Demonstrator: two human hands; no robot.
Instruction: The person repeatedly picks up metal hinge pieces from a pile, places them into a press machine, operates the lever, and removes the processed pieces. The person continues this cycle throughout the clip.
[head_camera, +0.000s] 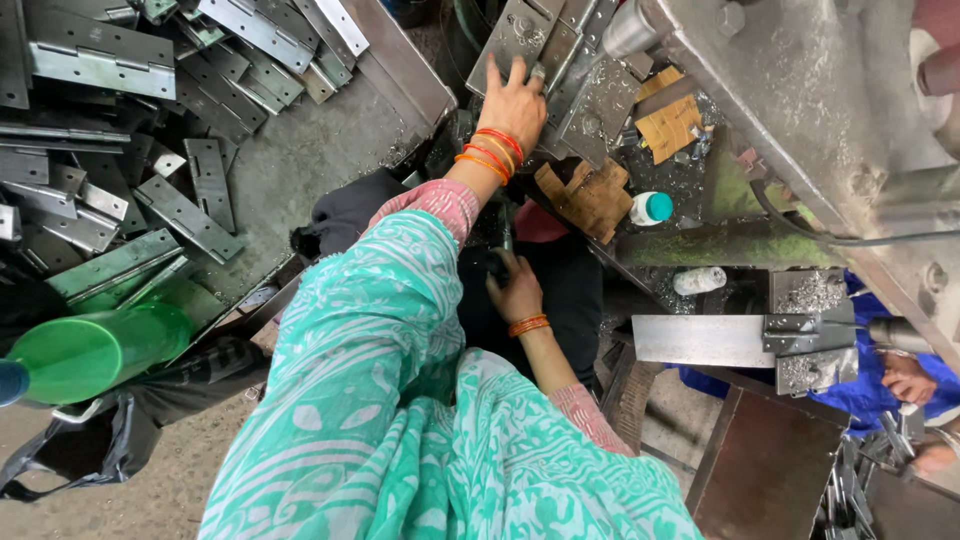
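Left hand (515, 100) fingers spread flat on a grey metal hinge plate (520, 35), more plates just beside the fingertips, right hand (517, 290) fingers closed around a dark handle (497, 265), grip partly hidden.

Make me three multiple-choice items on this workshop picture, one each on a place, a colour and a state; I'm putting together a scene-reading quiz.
1. Where does the left hand rest?
A. on a metal hinge plate by the machine
B. on the green container
C. on the floor

2. What colour is the cap of the small white bottle?
A. red
B. teal
C. black

3. What is the right hand doing?
A. lying open and flat
B. closed on a dark handle
C. holding a hinge

Answers: 1 A, fingers spread on the plate; 2 B, the cap shows teal; 3 B, fingers wrap a dark knob.
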